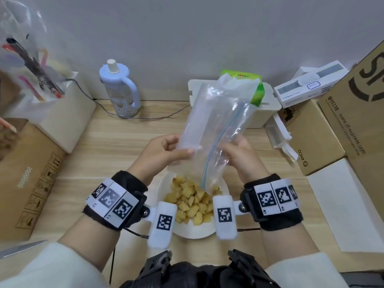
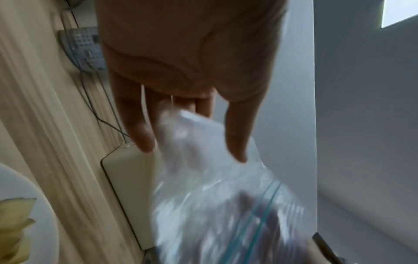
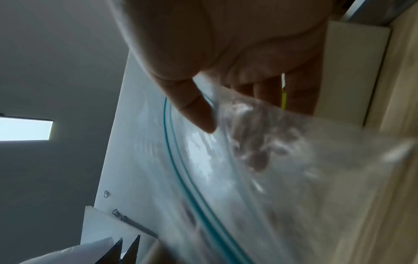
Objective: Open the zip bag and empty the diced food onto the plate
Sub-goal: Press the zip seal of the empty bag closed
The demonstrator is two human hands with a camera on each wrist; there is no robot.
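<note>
Clutter of boxes and a jug rings the wooden table (image 1: 116, 146) where an emptied zip bag (image 1: 216, 121) is held up over a full plate.

Cardboard boxes (image 1: 353, 109) crowd the right edge and another cardboard box (image 1: 27, 179) sits at the left; far behind the bag stand a white container (image 1: 261, 113) with a green packet (image 1: 257, 94), and left of them a pale blue jug (image 1: 119, 88) with a grey cable (image 1: 145, 117) trailing past it. The bag, clear and empty-looking, rises tilted away between both hands, its blue zip edge hanging over the white plate (image 1: 164, 190) near the person. The left hand (image 1: 166, 150) pinches the bag's left edge between thumb and fingers; the right hand (image 1: 239, 156) curls round its right side. Diced food (image 1: 191, 202) lies heaped on the plate, partly hidden by the wrist trackers (image 1: 225, 217).
</note>
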